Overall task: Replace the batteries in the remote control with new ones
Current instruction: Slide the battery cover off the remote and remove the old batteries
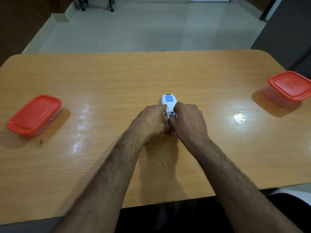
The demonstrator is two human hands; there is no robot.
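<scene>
A white remote control [168,102] lies face down in the middle of the wooden table [117,78], a blue label on its back. Its battery compartment [172,115] is open between my hands, and a bit of blue and red shows inside. My left hand [149,121] grips the remote's left side and near end. My right hand [187,121] is closed over the right side, thumb and fingertips at the compartment. The near half of the remote is hidden under my hands. I cannot tell whether the fingers hold a battery.
A clear box with a red lid [34,114] stands at the table's left. A second red-lidded box [289,87] stands at the far right edge. A small dark speck [40,142] lies near the left box. Floor and chair legs lie beyond the table.
</scene>
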